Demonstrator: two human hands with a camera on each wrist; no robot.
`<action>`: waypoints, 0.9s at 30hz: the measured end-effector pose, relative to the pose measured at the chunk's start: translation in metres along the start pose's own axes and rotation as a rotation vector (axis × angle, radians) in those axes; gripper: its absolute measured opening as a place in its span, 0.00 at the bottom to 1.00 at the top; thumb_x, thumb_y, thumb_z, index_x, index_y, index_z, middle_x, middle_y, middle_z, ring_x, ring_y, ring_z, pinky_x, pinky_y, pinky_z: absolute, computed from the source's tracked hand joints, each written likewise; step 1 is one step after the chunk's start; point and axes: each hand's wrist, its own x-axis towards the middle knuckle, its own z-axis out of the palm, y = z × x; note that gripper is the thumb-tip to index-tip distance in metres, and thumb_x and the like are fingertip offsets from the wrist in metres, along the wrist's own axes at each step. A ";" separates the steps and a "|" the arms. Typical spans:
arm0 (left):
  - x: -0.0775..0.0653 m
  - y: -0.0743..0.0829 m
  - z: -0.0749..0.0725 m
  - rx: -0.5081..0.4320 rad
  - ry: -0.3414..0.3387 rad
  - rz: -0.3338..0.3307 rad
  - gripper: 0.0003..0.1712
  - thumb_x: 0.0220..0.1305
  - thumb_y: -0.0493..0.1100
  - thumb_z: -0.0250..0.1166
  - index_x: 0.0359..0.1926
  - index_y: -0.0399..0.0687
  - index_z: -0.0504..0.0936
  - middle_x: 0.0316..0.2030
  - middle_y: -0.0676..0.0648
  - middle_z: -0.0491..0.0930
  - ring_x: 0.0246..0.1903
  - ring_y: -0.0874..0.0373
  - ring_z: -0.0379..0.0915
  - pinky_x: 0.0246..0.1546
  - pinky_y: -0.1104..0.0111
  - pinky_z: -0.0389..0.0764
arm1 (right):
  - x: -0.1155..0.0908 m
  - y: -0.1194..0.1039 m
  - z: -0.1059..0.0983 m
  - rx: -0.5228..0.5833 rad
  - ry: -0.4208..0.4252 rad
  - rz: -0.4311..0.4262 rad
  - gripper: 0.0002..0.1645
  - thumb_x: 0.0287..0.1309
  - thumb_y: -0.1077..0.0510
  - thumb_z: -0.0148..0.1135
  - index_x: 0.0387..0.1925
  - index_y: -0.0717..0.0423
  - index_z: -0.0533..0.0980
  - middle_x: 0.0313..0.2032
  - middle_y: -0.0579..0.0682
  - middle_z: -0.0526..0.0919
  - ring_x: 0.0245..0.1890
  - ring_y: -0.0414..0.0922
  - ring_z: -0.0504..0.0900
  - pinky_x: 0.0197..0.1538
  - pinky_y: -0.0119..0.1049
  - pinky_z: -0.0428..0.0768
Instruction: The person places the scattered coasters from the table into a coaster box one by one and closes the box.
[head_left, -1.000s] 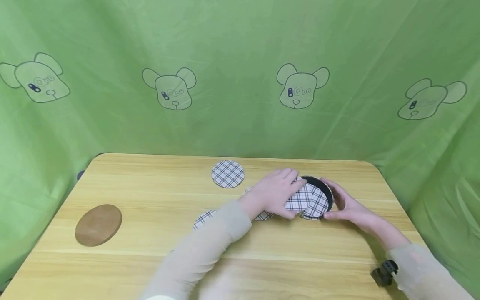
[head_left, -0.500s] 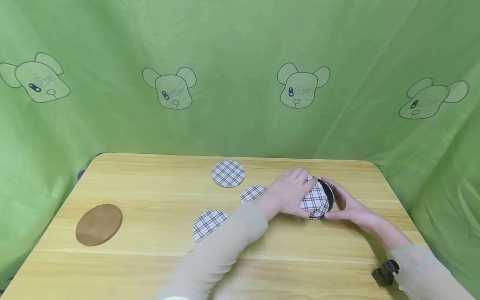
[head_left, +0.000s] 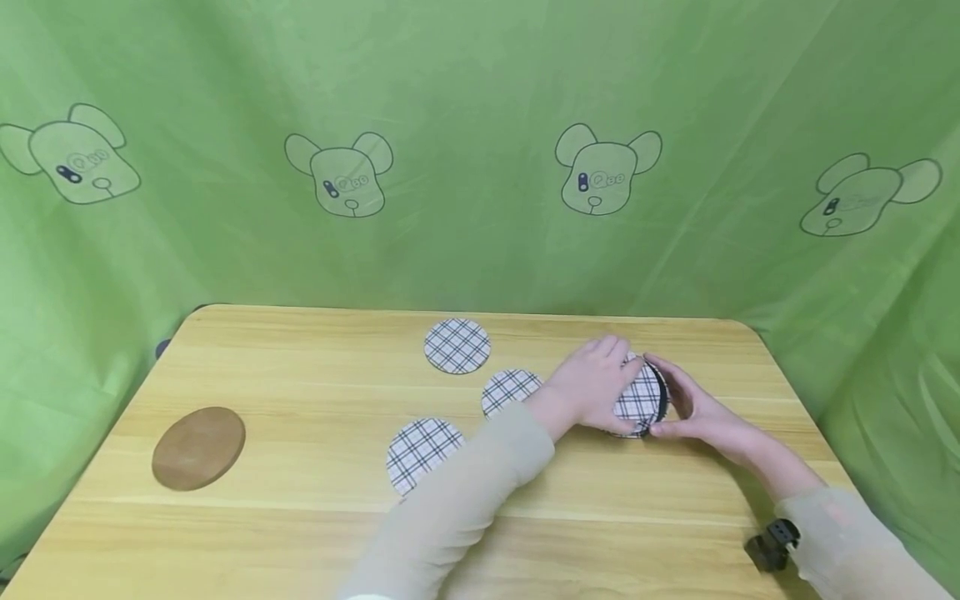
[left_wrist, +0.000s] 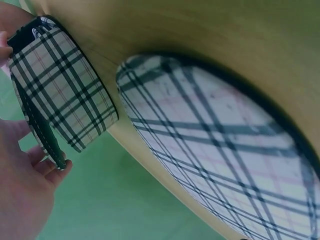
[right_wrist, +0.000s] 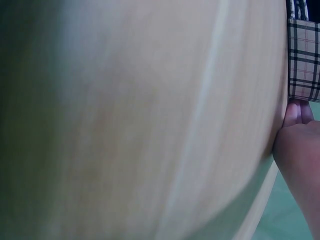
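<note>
- A pale wooden surface (head_left: 300,375) bears the plaid holder (left_wrist: 65,90), the landmark for every place below; behind it hangs a green curtain (head_left: 480,67) printed with animal heads.
- Left of the holder lie three loose plaid discs: the middle coaster (head_left: 506,390) nearest to it, the far coaster (head_left: 457,346) farther back, and the near coaster (head_left: 420,454) farther forward, partly covered by a sleeve (head_left: 465,492).
- Well to the left of the holder lies a brown disc (head_left: 198,448); forward and to its right, a small black device (head_left: 771,546) sits at the other sleeve.
- The head view alone shows the brown disc and the whole layout.
- The left wrist view adds the holder's plaid outer wall, with a dark gap in it where something plaid shows inside; the right wrist view catches only a slice of that wall, with fingers below.
- The holder stands between the hands. The left hand (head_left: 596,383) grips the held coaster (head_left: 637,404), tilted over the holder's opening; whether it touches the rim I cannot tell.
- The right hand (head_left: 690,408) is curled round the holder's right side, thumb toward the front.
</note>
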 end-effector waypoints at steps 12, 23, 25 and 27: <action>0.006 0.010 0.003 0.039 -0.023 0.026 0.59 0.60 0.84 0.57 0.82 0.57 0.61 0.78 0.49 0.62 0.78 0.55 0.56 0.84 0.65 0.58 | 0.000 0.003 -0.001 -0.006 -0.005 -0.025 0.66 0.59 0.72 0.69 0.87 0.50 0.40 0.83 0.70 0.31 0.70 0.13 0.51 0.67 0.06 0.56; 0.002 0.010 0.004 0.027 -0.043 0.026 0.57 0.63 0.83 0.55 0.82 0.57 0.61 0.78 0.49 0.62 0.78 0.56 0.56 0.83 0.66 0.58 | -0.001 0.002 0.000 -0.010 -0.001 -0.019 0.67 0.57 0.72 0.70 0.87 0.49 0.40 0.82 0.74 0.32 0.68 0.13 0.55 0.66 0.07 0.58; 0.003 0.009 0.006 0.022 -0.039 0.025 0.57 0.63 0.83 0.55 0.82 0.57 0.61 0.78 0.50 0.63 0.77 0.56 0.57 0.83 0.67 0.59 | 0.000 0.002 0.000 -0.011 0.000 -0.017 0.67 0.57 0.72 0.70 0.87 0.49 0.40 0.82 0.74 0.33 0.68 0.13 0.55 0.66 0.07 0.58; 0.003 0.009 0.007 0.017 -0.035 0.025 0.56 0.63 0.83 0.55 0.81 0.58 0.62 0.77 0.50 0.63 0.77 0.57 0.57 0.82 0.67 0.60 | 0.000 0.002 0.000 -0.012 0.000 -0.013 0.67 0.57 0.72 0.70 0.87 0.48 0.40 0.82 0.74 0.32 0.68 0.14 0.54 0.66 0.06 0.57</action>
